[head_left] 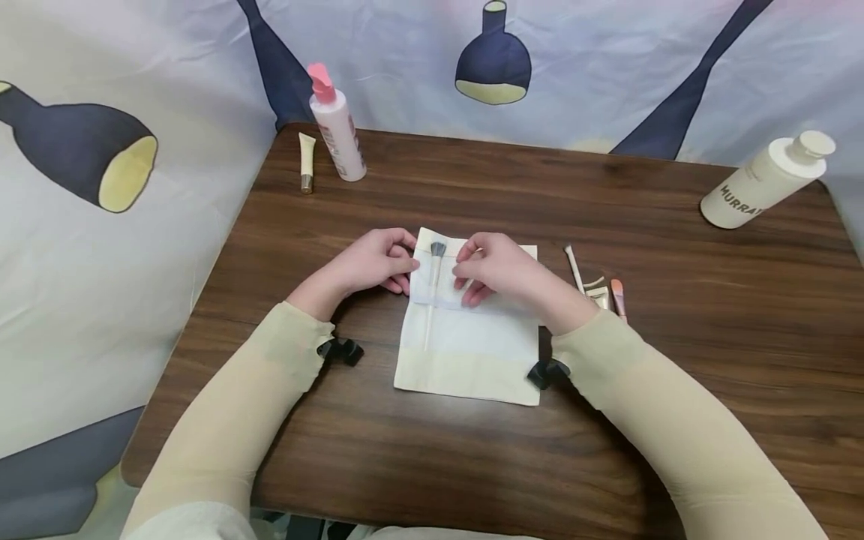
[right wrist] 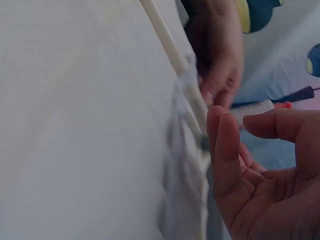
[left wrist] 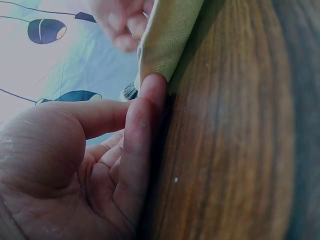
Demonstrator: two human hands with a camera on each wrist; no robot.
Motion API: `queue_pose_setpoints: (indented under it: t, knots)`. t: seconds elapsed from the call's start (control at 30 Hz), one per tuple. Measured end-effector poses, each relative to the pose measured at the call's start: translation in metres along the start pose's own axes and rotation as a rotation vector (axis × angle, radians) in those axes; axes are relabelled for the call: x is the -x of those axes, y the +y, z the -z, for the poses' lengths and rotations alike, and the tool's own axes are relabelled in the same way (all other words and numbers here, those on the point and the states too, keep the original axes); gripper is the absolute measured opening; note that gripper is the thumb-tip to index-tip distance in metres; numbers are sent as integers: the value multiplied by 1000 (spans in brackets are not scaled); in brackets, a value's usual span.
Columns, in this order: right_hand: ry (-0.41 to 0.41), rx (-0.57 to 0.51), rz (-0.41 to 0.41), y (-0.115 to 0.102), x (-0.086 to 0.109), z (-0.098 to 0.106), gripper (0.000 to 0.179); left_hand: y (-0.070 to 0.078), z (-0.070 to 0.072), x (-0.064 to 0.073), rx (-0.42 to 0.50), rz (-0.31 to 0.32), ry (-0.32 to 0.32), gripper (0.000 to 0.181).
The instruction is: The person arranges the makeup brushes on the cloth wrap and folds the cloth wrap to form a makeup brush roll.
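Note:
A cream cloth brush roll (head_left: 472,364) lies unfolded on the table, with a pale band across its upper part. Tucked under that band on the left is a makeup brush (head_left: 435,274), its grey bristles pointing away from me. My left hand (head_left: 381,259) pinches the roll's left edge between thumb and forefinger, beside the bristles; the left wrist view shows the cloth (left wrist: 172,40) at the fingertips. Over the band, right of the brush, hovers my right hand (head_left: 499,270). Its fingers are loosely bent, and the right wrist view shows a gap between thumb and forefinger with nothing held.
Right of the roll lie a thin white-handled brush (head_left: 574,266), an orange-tipped brush (head_left: 617,295) and small pale items (head_left: 598,296), partly behind my right arm. A pink-topped pump bottle (head_left: 340,139) and small tube (head_left: 307,161) are back left; a white bottle (head_left: 756,187) stands back right.

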State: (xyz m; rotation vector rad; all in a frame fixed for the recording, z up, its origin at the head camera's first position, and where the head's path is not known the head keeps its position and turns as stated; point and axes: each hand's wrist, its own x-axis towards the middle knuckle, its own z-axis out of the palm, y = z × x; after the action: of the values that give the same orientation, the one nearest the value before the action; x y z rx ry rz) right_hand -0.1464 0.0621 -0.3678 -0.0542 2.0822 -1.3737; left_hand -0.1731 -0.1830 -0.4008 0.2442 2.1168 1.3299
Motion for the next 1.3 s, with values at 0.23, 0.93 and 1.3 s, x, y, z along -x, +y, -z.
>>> queue_pose_setpoints:
  t: [0.23, 0.93, 1.3]
  knots:
    - [139, 13, 58, 13, 31, 58, 22, -2, 3, 3, -6, -7, 24, 31]
    - [254, 541, -66, 85, 107, 108, 24, -6, 6, 4, -7, -3, 25, 31]
    - [279, 798, -113, 88, 108, 97, 35, -3, 0, -2, 10, -14, 3, 32]
